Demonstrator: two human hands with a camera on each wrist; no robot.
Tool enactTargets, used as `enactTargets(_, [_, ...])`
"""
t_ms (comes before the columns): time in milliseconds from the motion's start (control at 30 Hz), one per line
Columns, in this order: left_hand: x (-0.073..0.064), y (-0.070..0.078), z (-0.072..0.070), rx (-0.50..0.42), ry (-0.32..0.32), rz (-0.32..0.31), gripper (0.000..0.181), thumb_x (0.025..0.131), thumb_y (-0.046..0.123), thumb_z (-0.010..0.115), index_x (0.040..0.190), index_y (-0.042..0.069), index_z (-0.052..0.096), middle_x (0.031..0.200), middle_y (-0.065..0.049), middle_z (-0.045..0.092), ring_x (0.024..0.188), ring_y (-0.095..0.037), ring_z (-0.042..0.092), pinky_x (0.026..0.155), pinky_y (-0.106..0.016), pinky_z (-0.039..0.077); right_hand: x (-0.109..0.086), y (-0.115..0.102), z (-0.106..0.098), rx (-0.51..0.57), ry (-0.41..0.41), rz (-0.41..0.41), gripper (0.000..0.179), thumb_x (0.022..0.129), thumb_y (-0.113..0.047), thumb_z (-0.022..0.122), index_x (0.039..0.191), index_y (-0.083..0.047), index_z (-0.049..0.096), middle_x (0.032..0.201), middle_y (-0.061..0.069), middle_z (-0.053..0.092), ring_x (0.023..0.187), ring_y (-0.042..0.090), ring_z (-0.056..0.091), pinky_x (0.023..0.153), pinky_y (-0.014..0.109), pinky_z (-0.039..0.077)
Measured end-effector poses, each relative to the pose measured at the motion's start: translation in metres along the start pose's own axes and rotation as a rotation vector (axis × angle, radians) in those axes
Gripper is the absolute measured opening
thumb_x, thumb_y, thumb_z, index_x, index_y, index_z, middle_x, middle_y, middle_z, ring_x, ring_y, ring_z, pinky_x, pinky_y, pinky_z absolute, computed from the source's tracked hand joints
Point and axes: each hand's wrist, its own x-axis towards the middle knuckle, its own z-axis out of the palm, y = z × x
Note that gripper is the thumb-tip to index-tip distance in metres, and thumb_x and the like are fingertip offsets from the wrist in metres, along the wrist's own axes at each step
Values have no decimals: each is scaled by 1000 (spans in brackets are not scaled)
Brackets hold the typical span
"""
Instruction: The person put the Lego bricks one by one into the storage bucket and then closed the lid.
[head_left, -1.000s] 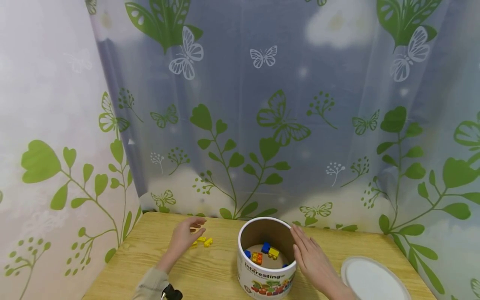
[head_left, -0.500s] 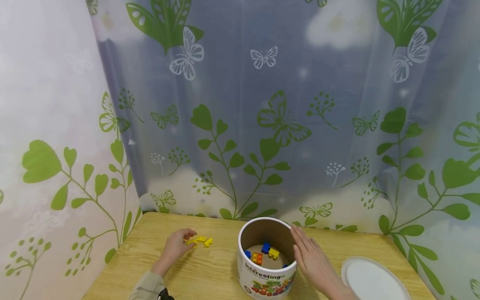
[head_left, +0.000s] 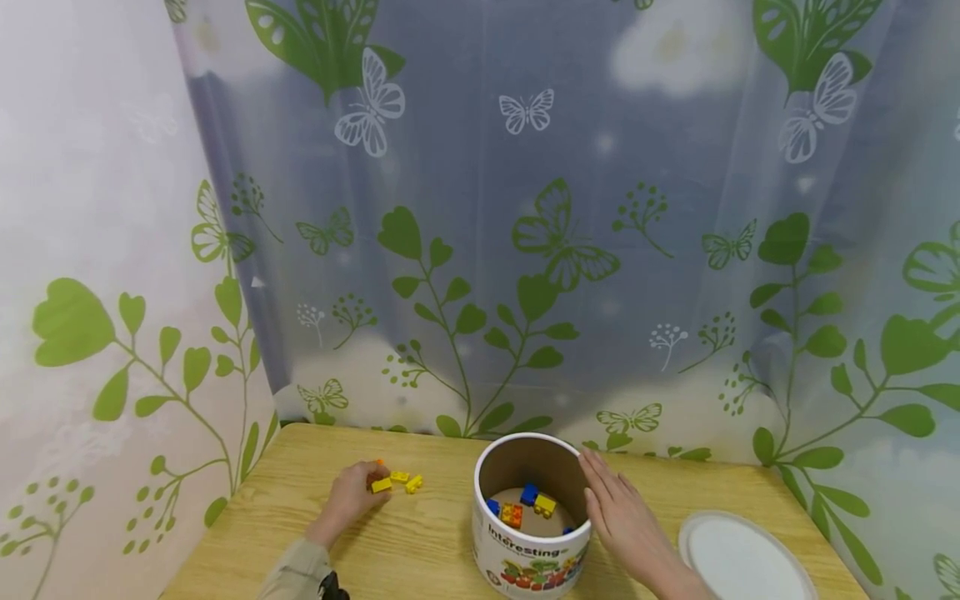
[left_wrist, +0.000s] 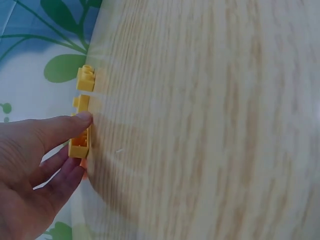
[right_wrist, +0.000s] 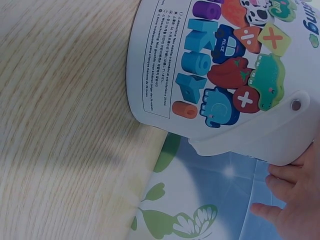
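In the head view my left hand [head_left: 349, 498] is at the left of the table, pinching a yellow toy brick [head_left: 381, 484] between thumb and fingers. The left wrist view shows the thumb across this brick [left_wrist: 78, 151], whose hollow side is turned to the camera. Two more yellow bricks [head_left: 407, 480] lie just to its right. A bit of orange [head_left: 378, 462] shows behind the fingers, mostly hidden. With straight fingers, my right hand [head_left: 626, 521] rests against the right side of a white round bucket [head_left: 480, 533]. Several blue, yellow and orange bricks [head_left: 512, 515] lie inside it.
A round white lid [head_left: 742, 554] lies on the wooden table [head_left: 427, 550], right of the bucket. The bucket's white handle [right_wrist: 235, 142] hangs down its side. A patterned curtain [head_left: 450, 250] stands behind the table's far edge.
My left hand has come down and left to the yellow bricks and now holds one, slightly turned. The right hand has stayed at the bucket.
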Motion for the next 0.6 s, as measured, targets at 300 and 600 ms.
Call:
enactTargets(300, [-1, -5, 3, -22, 34, -20, 21, 75, 6, 89, 92, 6, 74, 87, -2, 70, 77, -19, 63, 68, -35, 54, 1, -1, 0, 0, 8, -16, 48, 103, -14, 53, 149, 1, 48, 156, 15, 44, 140, 35, 46, 109, 59, 42])
enactTargets(600, [-2, 13, -4, -49, 60, 39, 19, 78, 5, 87, 91, 10, 74, 86, -3, 70, 79, -20, 66, 70, -33, 59, 0, -1, -2, 21, -1, -6, 47, 104, -14, 52, 148, 2, 48, 156, 15, 43, 141, 35, 45, 110, 59, 42])
